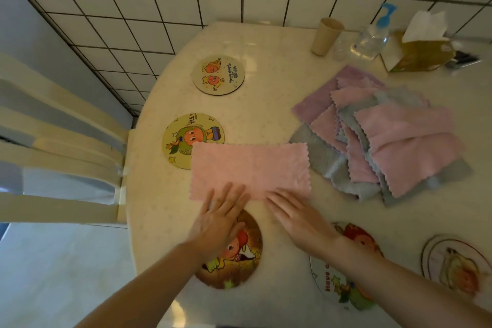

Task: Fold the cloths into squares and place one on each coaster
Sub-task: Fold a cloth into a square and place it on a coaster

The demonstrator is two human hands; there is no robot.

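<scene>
I see a cream table [266, 120] carrying five round coasters [218, 75], a folded pink cloth [250, 168], a cloth pile [386, 136] at right, a cup [327, 36], bottle [372, 37] and tissue box [420, 53] upper right.

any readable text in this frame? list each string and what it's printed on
"Have a": red letters on the rim of the round coaster under the right forearm; the rest is hidden by the arm.
"Twinkle Twinkle", seemingly: the far coaster with two orange figures; the small line beside it is too blurred to read.
Characters at the top of the coaster partly under the pink cloth: too blurred to read.
Tissue box, bottle: nothing legible.
</scene>
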